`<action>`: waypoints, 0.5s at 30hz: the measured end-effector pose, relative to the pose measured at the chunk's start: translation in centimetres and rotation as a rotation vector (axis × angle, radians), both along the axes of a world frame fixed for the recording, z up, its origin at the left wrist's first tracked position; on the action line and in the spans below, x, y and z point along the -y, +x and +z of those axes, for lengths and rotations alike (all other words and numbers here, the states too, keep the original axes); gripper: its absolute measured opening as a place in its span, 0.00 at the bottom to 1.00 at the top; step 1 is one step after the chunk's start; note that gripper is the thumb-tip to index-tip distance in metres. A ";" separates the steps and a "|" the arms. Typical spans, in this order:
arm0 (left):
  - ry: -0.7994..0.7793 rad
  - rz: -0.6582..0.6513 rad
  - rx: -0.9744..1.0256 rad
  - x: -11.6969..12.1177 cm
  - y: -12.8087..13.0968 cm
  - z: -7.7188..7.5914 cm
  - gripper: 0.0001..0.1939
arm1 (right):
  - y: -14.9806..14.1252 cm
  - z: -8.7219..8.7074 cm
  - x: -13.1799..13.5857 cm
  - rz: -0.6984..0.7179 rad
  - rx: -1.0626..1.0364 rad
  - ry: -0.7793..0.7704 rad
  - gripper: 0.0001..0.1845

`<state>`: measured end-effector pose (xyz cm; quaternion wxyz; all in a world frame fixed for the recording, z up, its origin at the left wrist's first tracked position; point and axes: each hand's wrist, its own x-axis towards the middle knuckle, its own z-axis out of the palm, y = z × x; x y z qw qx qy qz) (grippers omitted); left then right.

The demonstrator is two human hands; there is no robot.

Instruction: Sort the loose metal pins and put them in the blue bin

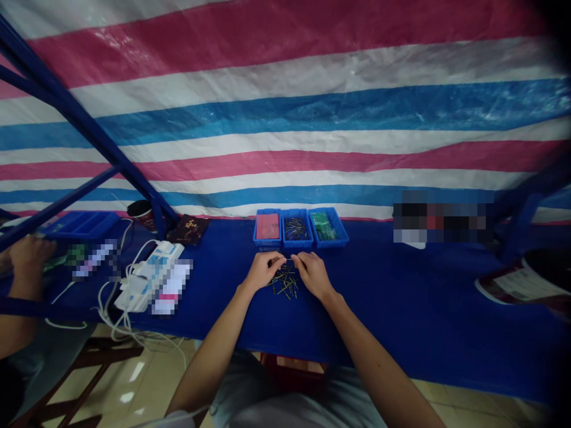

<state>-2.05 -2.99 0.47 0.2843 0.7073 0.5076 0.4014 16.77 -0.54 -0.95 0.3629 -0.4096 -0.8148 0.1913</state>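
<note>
My left hand [264, 270] and my right hand [312, 273] meet above a loose pile of thin, dark and yellowish stick-like pieces [285, 284] on the blue tabletop. Both hands are closed in a pinch. A short, thin stick-like piece [289, 259] spans the small gap between the fingertips, one end in each hand. Its exact kind is too small to make out. Just beyond the hands stand three blue bins: the left bin [267, 242] holds something flat and pink, the middle bin [297, 243] more dark thin pieces, the right bin [332, 243] green items in clear wrapping.
To the left lie a white power strip [136, 291] with tangled cables and a dark brown packet [190, 229]. A co-worker's hand [31, 255] works at the far left, near a blue tray [82, 224]. A dark red and white container [526, 279] stands far right.
</note>
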 end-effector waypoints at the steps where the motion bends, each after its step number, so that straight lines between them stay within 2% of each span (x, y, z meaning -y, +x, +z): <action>1: 0.002 0.003 0.000 0.0 0.0 0.0 0.14 | 0.0 0.0 0.0 0.001 -0.009 -0.001 0.23; 8: -0.003 0.010 0.014 0.0 0.0 0.0 0.14 | 0.2 0.0 0.0 0.005 -0.054 -0.006 0.16; 15: -0.002 0.012 0.026 0.0 0.0 0.0 0.14 | 0.2 0.2 0.0 0.001 -0.083 -0.013 0.13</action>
